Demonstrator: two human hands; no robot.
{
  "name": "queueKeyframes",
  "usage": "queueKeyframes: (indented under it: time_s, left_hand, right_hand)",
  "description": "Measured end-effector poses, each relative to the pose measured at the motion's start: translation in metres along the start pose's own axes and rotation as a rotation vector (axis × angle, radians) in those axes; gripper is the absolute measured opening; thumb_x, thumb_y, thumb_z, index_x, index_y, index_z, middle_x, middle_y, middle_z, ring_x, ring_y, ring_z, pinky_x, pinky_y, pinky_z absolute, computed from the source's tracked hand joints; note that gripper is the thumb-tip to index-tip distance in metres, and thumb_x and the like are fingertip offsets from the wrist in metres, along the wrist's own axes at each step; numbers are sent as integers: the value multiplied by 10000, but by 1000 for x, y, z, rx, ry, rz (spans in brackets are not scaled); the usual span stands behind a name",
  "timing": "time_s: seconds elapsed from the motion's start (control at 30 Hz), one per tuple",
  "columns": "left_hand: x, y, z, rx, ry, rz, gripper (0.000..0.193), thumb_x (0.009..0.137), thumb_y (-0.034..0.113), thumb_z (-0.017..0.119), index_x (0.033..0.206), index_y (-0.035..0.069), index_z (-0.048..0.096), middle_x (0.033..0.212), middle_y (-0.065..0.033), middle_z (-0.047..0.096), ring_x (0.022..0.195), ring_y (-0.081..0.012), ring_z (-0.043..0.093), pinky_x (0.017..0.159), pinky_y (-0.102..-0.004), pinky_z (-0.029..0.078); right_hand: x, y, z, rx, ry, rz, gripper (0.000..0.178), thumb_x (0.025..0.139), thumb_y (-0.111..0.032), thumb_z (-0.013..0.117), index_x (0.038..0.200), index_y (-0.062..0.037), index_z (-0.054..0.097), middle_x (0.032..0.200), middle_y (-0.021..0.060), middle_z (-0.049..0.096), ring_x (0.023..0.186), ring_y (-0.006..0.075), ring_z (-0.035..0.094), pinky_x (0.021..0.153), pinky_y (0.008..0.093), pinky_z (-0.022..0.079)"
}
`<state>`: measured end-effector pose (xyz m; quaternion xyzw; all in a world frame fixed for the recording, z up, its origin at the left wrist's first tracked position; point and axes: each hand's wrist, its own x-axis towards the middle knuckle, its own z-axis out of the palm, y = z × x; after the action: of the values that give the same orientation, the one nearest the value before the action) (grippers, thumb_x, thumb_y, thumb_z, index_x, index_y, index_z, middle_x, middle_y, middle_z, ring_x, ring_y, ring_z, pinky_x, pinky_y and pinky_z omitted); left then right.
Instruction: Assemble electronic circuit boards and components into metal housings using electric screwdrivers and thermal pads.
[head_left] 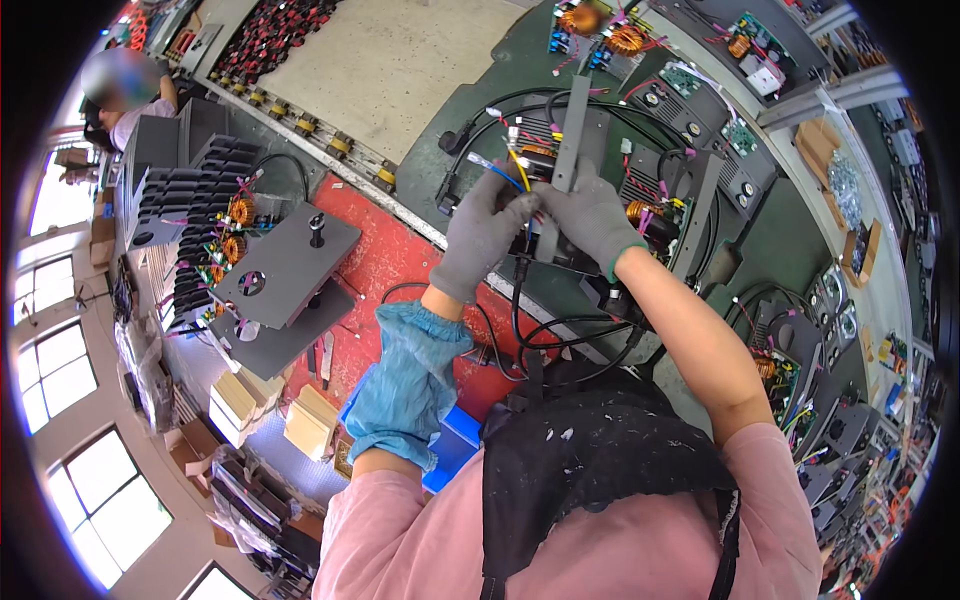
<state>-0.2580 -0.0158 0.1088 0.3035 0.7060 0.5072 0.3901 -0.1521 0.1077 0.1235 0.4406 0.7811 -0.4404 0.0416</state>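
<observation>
Both my hands wear grey gloves and meet over a grey metal housing with a narrow upright metal edge (pixel 573 125). My left hand (pixel 476 240) is closed, its fingertips pinching a bundle of thin blue and yellow wires (pixel 520 172). From the other side my right hand (pixel 597 215) reaches across the metal edge, its fingertips closed at the same wires. Behind the wires, a copper-wound coil (pixel 538 158) sits partly hidden in the housing. A black cable (pixel 517 300) hangs from the unit's near side. My gloves cover the exact pinch point.
Another open unit (pixel 660 215) with coils stands right of my hands on the green work surface (pixel 480 110). Grey panels (pixel 290 262) and stacked black housings (pixel 190 190) lie left. A roller track (pixel 340 145) runs past the red surface (pixel 375 225). A person (pixel 140 100) is far left.
</observation>
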Motion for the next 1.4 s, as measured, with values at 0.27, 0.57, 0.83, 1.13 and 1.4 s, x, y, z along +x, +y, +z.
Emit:
queueKeyframes:
  time_s: [0.27, 0.57, 0.83, 1.13, 1.4]
  left_hand:
    - [-46, 43, 24, 995, 374, 301, 569, 771, 300, 678, 1278, 102, 512, 1159, -132, 585, 1002, -335, 587, 848, -436, 459]
    - [-92, 6, 100, 455, -273, 31, 624, 844, 285, 663, 1358, 26, 423, 1240, -192, 575, 1131, -331, 566, 919, -388, 460]
    - [-65, -29, 116, 410, -345, 117, 807, 866, 429, 619, 1476, 84, 219, 1467, -204, 344, 1288, -346, 420, 1019, -398, 358]
    - [-36, -3, 111, -392, -545, -725, 393, 881, 148, 570, 1211, -63, 545, 1097, -137, 605, 961, -227, 557, 822, -326, 453]
    - [-40, -11, 124, 362, -588, -63, 441, 906, 275, 557, 1217, -36, 536, 1159, -244, 594, 1040, -371, 571, 850, -422, 447]
  right_hand:
    - [-33, 81, -73, -252, 689, -444, 596, 810, -313, 673, 1310, -105, 424, 1114, 181, 578, 960, 317, 612, 810, 423, 503]
    - [-53, 108, -86, -237, 754, -480, 244, 574, -267, 679, 758, -119, 618, 820, 117, 566, 766, 298, 546, 621, 434, 382]
    - [-66, 116, -49, -160, 615, -152, 678, 743, -166, 599, 1382, -89, 382, 1453, 183, 260, 1236, 385, 359, 938, 488, 376]
    - [-50, 134, -54, -39, 604, -168, 643, 747, -83, 600, 1361, -94, 406, 1437, 191, 259, 1256, 415, 340, 986, 487, 375]
    - [-41, 124, -60, 0, 544, -232, 595, 736, -50, 577, 1320, -95, 472, 1494, 165, 223, 1285, 452, 314, 1060, 474, 330]
